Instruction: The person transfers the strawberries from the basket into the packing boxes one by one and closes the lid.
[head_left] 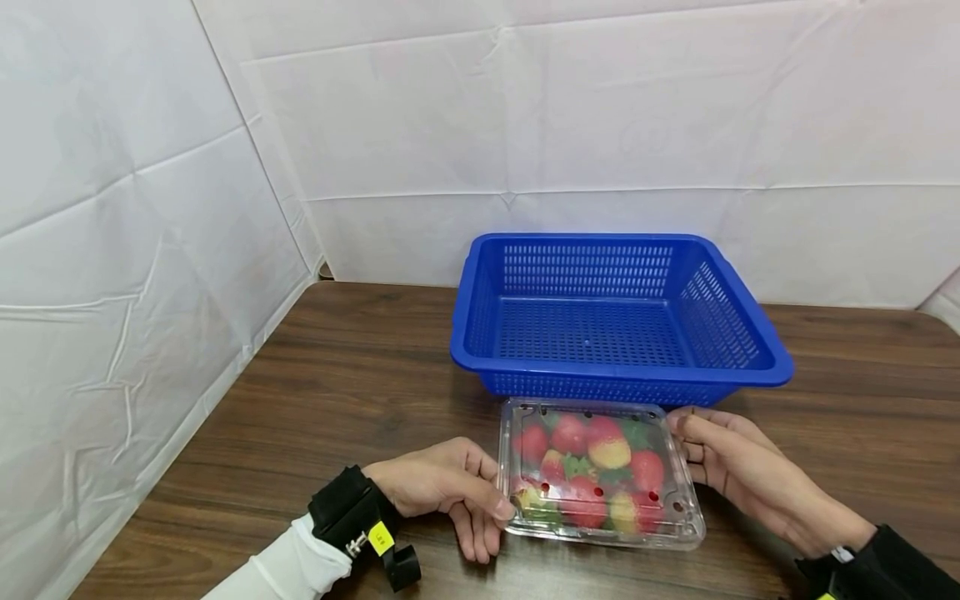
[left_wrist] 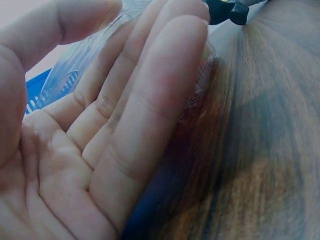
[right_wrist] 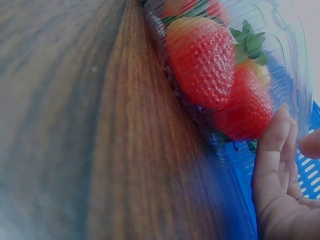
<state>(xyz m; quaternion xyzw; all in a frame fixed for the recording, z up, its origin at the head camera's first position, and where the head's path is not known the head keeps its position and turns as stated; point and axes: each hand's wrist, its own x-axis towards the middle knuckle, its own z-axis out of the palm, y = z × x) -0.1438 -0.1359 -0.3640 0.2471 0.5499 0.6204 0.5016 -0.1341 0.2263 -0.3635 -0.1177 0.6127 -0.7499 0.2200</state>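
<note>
A clear plastic clamshell box (head_left: 684,523) of strawberries (head_left: 609,450) lies lid up in front of the blue basket. At its left side, my left hand (head_left: 448,487) pinches the edge near the front corner, thumb on top; the lower fingers stretch out below. My right hand (head_left: 738,467) holds the rim near the back right corner between thumb and fingertips. Through the box wall in the right wrist view, large red strawberries (right_wrist: 202,62) with green leaves show. The palm and long fingers of the left hand (left_wrist: 105,130) hide most of the box in the left wrist view.
Directly behind the box stands a blue perforated plastic basket (head_left: 622,372) with nothing in it. Both rest on a dark wood-grain table (head_left: 360,375). White cloth (head_left: 405,125) hangs behind the table and along its left side.
</note>
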